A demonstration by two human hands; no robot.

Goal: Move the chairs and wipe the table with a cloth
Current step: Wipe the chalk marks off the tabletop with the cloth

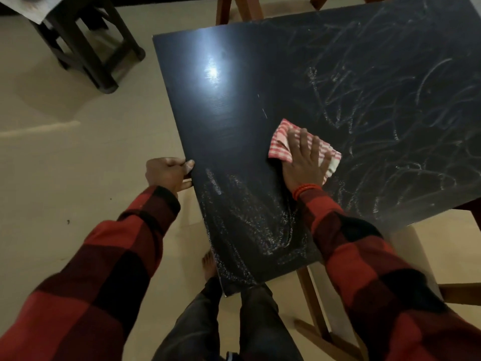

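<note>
A: Black and glossy, the counter (234,105) fills most of the view; chalky scribbles are seen across its right half and its near-left corner, while a cleaner band with a lamp glare lies toward the far-left corner.

B: And the chairs?

A: None can be made out at the near edge or the left edge, so they are judged to be moved already. Reddish wooden legs (312,295) are seen under the near edge and beyond the far edge, but whether they belong to the counter or to a chair cannot be told. A dark stool (86,50) stands on the floor, well apart from the far-left corner.

B: Where is the cloth kept?

A: The red-checked cloth (279,142) is laid flat near the middle of the counter, closer to the near edge, at the border between the clean band and the smears; wiping is judged to be under way, with much of the right half left.

B: How is it held?

A: It is pressed down by the right hand (305,162), fingers straight and spread toward the far edge, palm flat, so that pressure is spread over the folded cloth. Nothing is clamped there; the grip is apart.

B: And the other hand?

A: The left hand (166,175) is curled round the left edge, thumb on top, its grip clamped on the counter, probably to steady it. Both arms are extended forward.
</note>
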